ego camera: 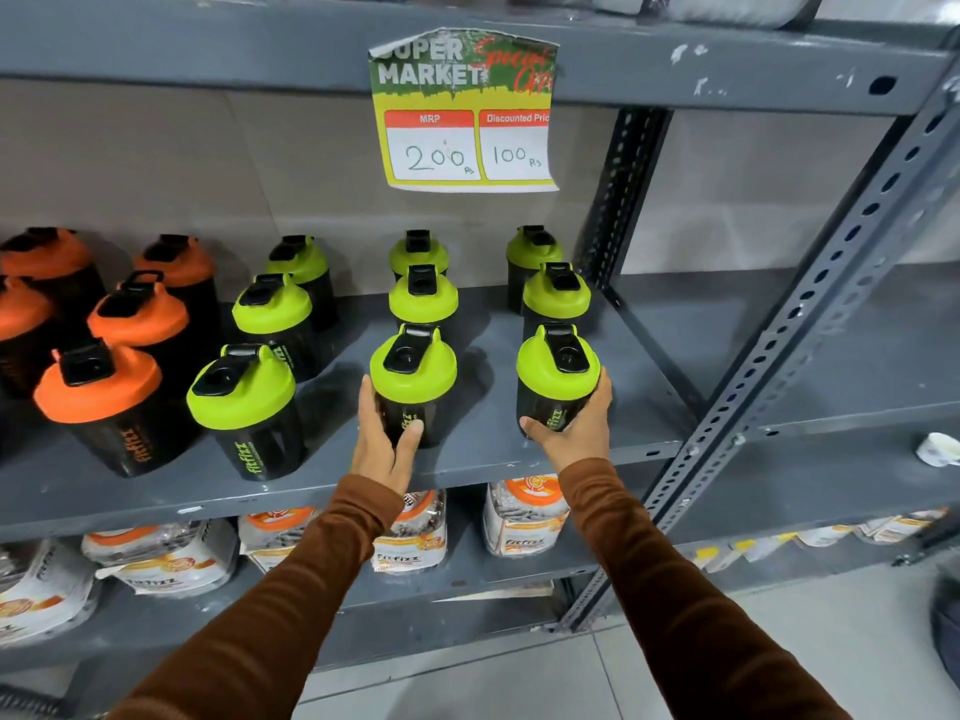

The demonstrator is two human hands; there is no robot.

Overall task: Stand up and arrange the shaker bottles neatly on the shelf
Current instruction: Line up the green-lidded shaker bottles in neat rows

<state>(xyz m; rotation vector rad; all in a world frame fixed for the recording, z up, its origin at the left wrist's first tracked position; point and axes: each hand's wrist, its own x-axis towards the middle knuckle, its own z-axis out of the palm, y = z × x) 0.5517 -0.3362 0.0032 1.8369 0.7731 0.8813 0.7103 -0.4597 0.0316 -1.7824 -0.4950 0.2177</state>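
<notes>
Black shaker bottles stand upright in rows on the grey metal shelf (483, 459). Several at the left have orange lids (98, 387); the rest have lime-green lids. My left hand (382, 439) wraps the lower body of the front green-lidded bottle in the middle row (413, 376), thumb across its front. My right hand (576, 428) grips the front green-lidded bottle in the right row (556, 371) from the right side. Both bottles rest on the shelf near its front edge. Another green-lidded bottle (244, 402) stands to the left, leaning slightly.
A yellow price sign (467, 111) hangs from the shelf above. A perforated upright post (810, 304) bounds the shelf on the right. Bagged goods (519, 517) lie on the shelf below. Bare shelf surface shows to the right of the bottles (639, 356).
</notes>
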